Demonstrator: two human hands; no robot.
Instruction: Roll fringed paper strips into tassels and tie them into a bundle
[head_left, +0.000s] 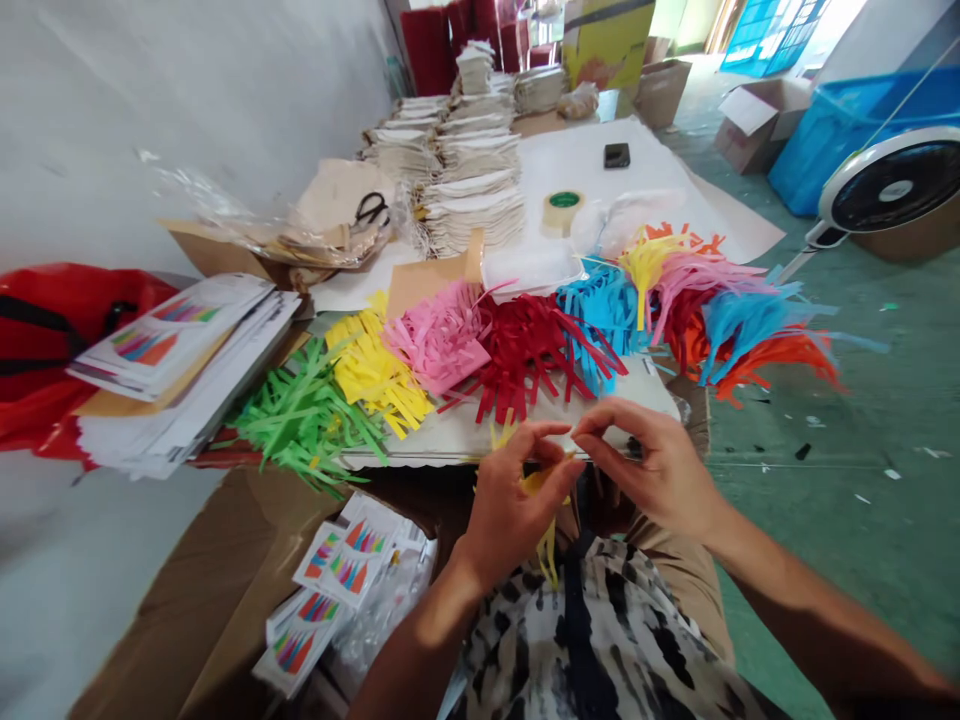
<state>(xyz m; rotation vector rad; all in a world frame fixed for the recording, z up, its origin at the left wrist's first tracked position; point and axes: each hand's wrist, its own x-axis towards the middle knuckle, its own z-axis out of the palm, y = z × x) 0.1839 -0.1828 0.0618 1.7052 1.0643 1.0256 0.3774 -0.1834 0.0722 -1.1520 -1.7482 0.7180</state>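
Close to my body, just off the table's front edge, my left hand is closed on a yellow paper tassel, whose strips hang below the fingers. My right hand pinches thumb and forefinger together beside the left fingertips; whatever is between them is too small to make out. Along the table edge lie piles of fringed paper: green, yellow, pink, dark red and blue. Mixed-colour tassels are heaped at the right corner.
Behind the paper stand stacks of white bundles, a tape roll and a dark phone-like object. Scissors and printed cards lie left. Below is a carton with more cards; a fan stands right.
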